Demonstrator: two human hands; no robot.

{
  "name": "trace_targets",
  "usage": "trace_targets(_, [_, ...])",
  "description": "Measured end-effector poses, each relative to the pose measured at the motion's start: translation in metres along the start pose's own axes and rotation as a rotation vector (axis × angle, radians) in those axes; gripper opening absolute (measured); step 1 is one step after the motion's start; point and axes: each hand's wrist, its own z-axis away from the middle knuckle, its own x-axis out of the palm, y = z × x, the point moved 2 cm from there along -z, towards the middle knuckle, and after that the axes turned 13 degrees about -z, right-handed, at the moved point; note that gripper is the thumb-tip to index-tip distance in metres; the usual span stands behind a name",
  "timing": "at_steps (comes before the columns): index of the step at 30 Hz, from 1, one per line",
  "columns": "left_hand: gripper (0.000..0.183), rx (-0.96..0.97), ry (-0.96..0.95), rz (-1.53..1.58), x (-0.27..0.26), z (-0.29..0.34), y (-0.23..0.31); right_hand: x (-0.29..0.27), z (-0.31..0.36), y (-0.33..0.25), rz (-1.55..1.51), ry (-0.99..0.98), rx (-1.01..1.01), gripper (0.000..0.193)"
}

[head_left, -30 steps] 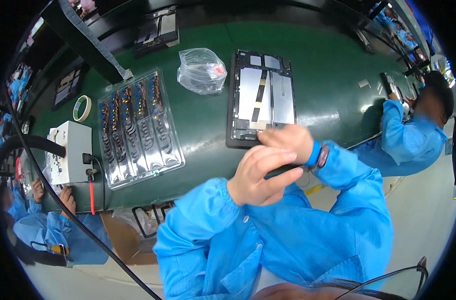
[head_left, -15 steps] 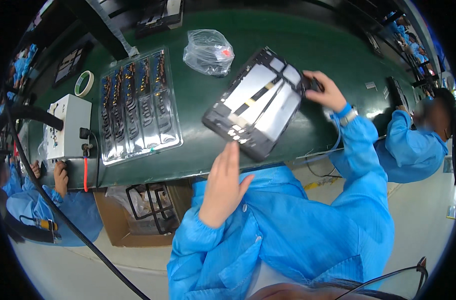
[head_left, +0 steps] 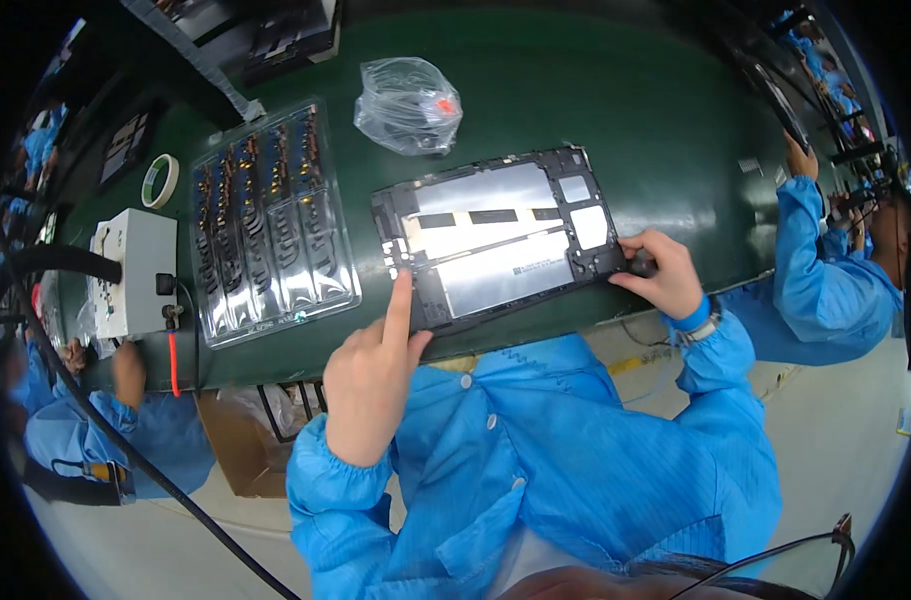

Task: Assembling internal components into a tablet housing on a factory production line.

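A tablet chassis (head_left: pixel 485 280) with its back off lies slanted at the table's front edge, its silver battery plates and black frame facing up. The fingers of my right hand (head_left: pixel 665 275) are closed on its near right corner. A small dark piece shows between those fingers, too hidden to name. My left hand (head_left: pixel 370 375) reaches to the near left corner. Its index finger stretches onto the frame beside some small white pads, and the thumb is apart from it, by the front edge; the other fingers are partly hidden.
Left of the chassis lies a clear tray (head_left: pixel 275 225) of small flex-cable parts. Behind is a clear plastic bag (head_left: pixel 407 105). A white box (head_left: pixel 140 270) with cables and a tape roll (head_left: pixel 160 181) stand farther left. Co-workers sit at both sides; a carton (head_left: pixel 240 445) is below the table.
The tablet chassis has turned clockwise and come down onto the table, its long side now nearer the front edge. My right hand moved toward me with it; my left hand shifted left, index finger out.
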Motion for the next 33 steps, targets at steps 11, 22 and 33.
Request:
trace_targets(11, [0.043, 0.036, 0.43, -0.193, 0.054, -0.144, -0.022, 0.075, -0.171, -0.081, -0.619, 0.074, -0.202, 0.031])
trace_targets(22, [0.046, -0.019, 0.251, -0.144, 0.061, -0.139, -0.02, 0.132, -0.215, -0.019, -0.419, -0.086, -0.252, 0.019])
trace_targets(33, [0.045, -0.051, 0.312, -0.054, 0.064, -0.138, -0.021, 0.134, -0.214, -0.014, -0.386, -0.12, -0.003, 0.019])
